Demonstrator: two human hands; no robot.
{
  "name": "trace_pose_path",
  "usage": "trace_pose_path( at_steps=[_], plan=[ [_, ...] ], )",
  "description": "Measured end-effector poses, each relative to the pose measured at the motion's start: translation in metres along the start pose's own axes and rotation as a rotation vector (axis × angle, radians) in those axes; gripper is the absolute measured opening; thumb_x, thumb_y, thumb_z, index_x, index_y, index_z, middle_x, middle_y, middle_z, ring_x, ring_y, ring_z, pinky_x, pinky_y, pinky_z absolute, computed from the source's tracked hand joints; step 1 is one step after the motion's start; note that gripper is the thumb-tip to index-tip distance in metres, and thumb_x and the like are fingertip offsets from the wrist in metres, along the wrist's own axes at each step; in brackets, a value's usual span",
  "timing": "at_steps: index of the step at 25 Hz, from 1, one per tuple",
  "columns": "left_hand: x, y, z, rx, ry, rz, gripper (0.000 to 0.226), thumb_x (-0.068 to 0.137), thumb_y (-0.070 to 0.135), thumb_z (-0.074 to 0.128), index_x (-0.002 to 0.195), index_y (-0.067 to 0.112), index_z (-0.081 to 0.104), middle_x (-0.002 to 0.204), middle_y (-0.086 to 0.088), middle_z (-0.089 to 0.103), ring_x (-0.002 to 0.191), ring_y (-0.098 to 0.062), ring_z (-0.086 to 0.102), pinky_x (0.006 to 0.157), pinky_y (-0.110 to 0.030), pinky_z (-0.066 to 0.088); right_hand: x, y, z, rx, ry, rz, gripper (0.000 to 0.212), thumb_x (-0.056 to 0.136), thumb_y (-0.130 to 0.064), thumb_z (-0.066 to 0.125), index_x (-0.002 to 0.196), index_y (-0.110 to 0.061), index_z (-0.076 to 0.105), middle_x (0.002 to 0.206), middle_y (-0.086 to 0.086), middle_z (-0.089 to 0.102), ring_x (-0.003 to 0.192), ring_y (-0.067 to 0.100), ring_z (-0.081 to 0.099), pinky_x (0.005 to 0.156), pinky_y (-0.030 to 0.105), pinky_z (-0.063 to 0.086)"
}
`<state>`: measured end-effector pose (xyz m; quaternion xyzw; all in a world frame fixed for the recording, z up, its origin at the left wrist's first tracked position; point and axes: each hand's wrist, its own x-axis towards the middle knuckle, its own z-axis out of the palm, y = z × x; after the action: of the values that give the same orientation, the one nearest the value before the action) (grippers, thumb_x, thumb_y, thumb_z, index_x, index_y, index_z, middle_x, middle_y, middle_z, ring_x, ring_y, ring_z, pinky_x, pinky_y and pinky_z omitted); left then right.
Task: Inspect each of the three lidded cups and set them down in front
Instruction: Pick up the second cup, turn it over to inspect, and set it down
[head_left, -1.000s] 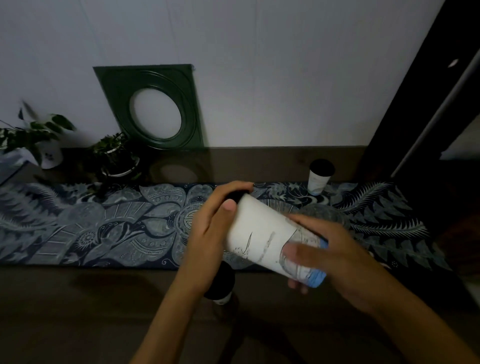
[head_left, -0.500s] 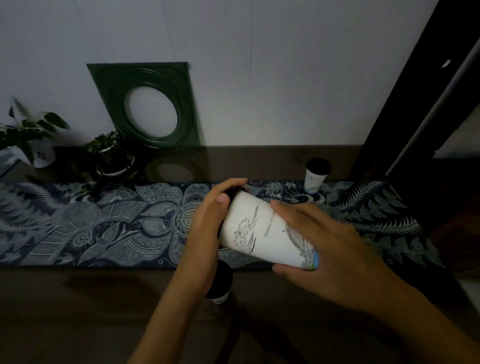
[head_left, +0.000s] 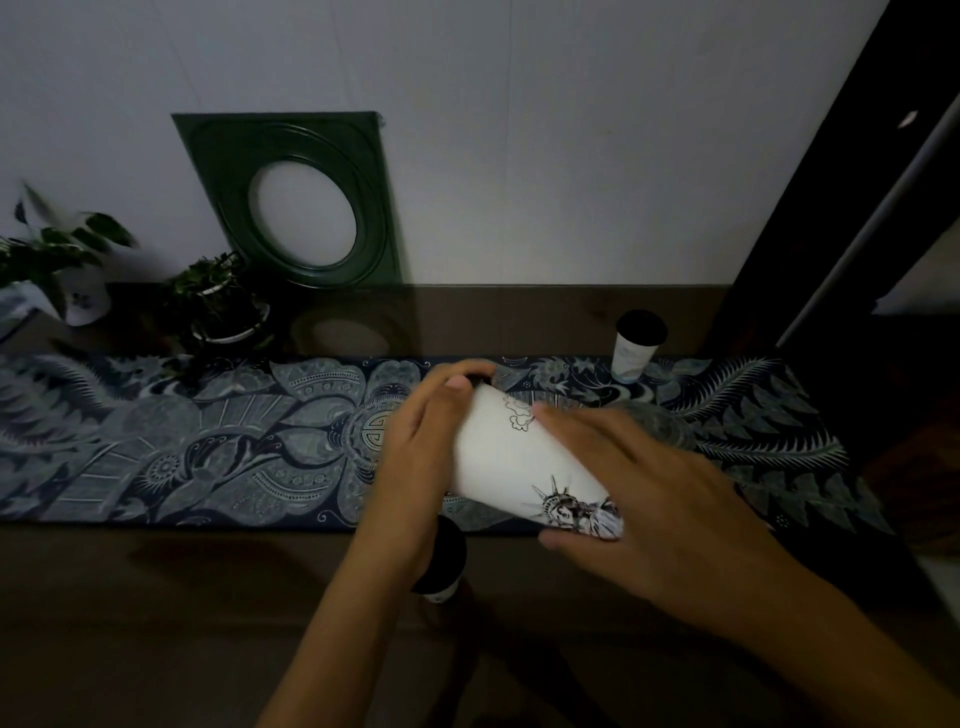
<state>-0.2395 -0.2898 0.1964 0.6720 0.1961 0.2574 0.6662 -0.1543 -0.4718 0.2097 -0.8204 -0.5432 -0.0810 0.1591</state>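
Both hands, left hand (head_left: 415, 457) and right hand (head_left: 649, 499), grip the tilted white printed cup (head_left: 519, 457); a second cup (head_left: 441, 566) stands partly hidden beneath, a third (head_left: 636, 345) far right, potted plants (head_left: 218, 301) far left.

A green frame (head_left: 291, 197) leans on the wall beside two potted plants (head_left: 218, 296).

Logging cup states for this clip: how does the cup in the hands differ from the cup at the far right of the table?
The held cup lies tilted on its side in the air; the far cup stands upright at the back edge of the runner. The left hand and right hand grip the held cup; nothing touches the far cup. The held cup shows a statue drawing. Both are white with dark lids.
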Motion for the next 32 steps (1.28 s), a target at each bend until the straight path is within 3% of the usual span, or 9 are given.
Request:
trace_pose_path(
  at_steps=[5,8,14,18,21,23,26,28,32],
  plan=[
    [-0.007,0.005,-0.004,-0.097,-0.12,0.098,0.045,0.089,0.052,0.046,0.116,0.025,0.07,0.124,-0.006,0.071,0.112,-0.032,0.067,0.092,-0.053,0.054,0.006,-0.002,-0.02,1.223,-0.278,0.492,0.059,0.073,-0.039,0.081,0.127,-0.046,0.057,0.106,0.001,0.075,0.07,0.017,0.071,0.054,0.027,0.058],
    [-0.006,0.003,-0.002,-0.108,-0.104,0.091,0.04,0.089,0.047,0.049,0.112,0.022,0.071,0.119,-0.008,0.072,0.106,-0.038,0.067,0.088,-0.058,0.053,0.007,-0.006,-0.019,1.448,-0.297,0.666,0.035,0.074,-0.04,0.08,0.106,-0.045,0.067,0.095,0.011,0.078,0.056,0.023,0.067,0.042,0.027,0.048],
    [-0.002,-0.001,0.007,-0.096,0.027,-0.058,0.029,0.086,0.041,0.051,0.096,0.031,0.077,0.105,-0.004,0.076,0.088,-0.025,0.069,0.071,-0.041,0.055,-0.004,0.008,0.002,0.04,-0.024,-0.009,0.088,0.075,-0.069,0.054,0.15,-0.038,0.021,0.134,-0.014,0.044,0.1,0.004,0.059,0.075,0.023,0.055],
    [-0.008,0.004,0.004,-0.031,-0.116,0.07,0.043,0.088,0.052,0.048,0.118,0.031,0.069,0.123,-0.002,0.071,0.109,-0.028,0.068,0.089,-0.048,0.056,-0.008,0.003,-0.007,0.49,-0.11,0.233,0.089,0.067,-0.065,0.068,0.144,-0.05,0.027,0.124,-0.021,0.055,0.098,0.004,0.062,0.076,0.025,0.057],
    [-0.011,0.007,0.002,-0.023,-0.167,0.162,0.04,0.09,0.045,0.048,0.12,0.025,0.066,0.125,-0.004,0.068,0.113,-0.031,0.064,0.091,-0.056,0.052,-0.004,-0.002,-0.025,1.339,-0.262,0.575,0.034,0.072,-0.043,0.078,0.103,-0.053,0.068,0.096,-0.005,0.076,0.064,0.013,0.069,0.048,0.027,0.054],
    [-0.013,0.006,0.004,-0.024,-0.152,0.171,0.035,0.089,0.042,0.049,0.114,0.024,0.068,0.122,-0.005,0.069,0.111,-0.033,0.064,0.09,-0.061,0.051,-0.005,-0.006,-0.029,1.469,-0.342,0.668,0.012,0.075,-0.038,0.074,0.084,-0.046,0.074,0.083,0.003,0.077,0.052,0.02,0.063,0.042,0.028,0.046],
    [-0.015,0.006,0.011,-0.043,-0.064,0.102,0.03,0.086,0.041,0.054,0.103,0.025,0.072,0.114,-0.007,0.072,0.103,-0.037,0.065,0.083,-0.062,0.053,-0.009,-0.002,-0.026,1.249,-0.227,0.549,0.036,0.073,-0.047,0.075,0.107,-0.053,0.064,0.104,-0.01,0.074,0.081,0.011,0.073,0.063,0.025,0.059],
    [-0.014,0.007,0.015,-0.055,-0.002,0.032,0.028,0.082,0.042,0.057,0.098,0.027,0.074,0.11,-0.009,0.072,0.098,-0.036,0.067,0.079,-0.058,0.054,-0.013,0.003,-0.016,0.597,-0.128,0.275,0.074,0.073,-0.059,0.072,0.137,-0.051,0.037,0.127,-0.026,0.052,0.104,0.001,0.062,0.08,0.02,0.055],
    [-0.012,0.007,0.014,-0.029,-0.049,-0.008,0.038,0.078,0.054,0.056,0.104,0.033,0.074,0.115,-0.004,0.072,0.104,-0.032,0.068,0.083,-0.055,0.056,-0.023,0.009,-0.003,0.148,0.019,0.05,0.085,0.072,-0.064,0.061,0.146,-0.04,0.027,0.126,-0.015,0.048,0.098,0.006,0.06,0.072,0.022,0.058]
  ],
)
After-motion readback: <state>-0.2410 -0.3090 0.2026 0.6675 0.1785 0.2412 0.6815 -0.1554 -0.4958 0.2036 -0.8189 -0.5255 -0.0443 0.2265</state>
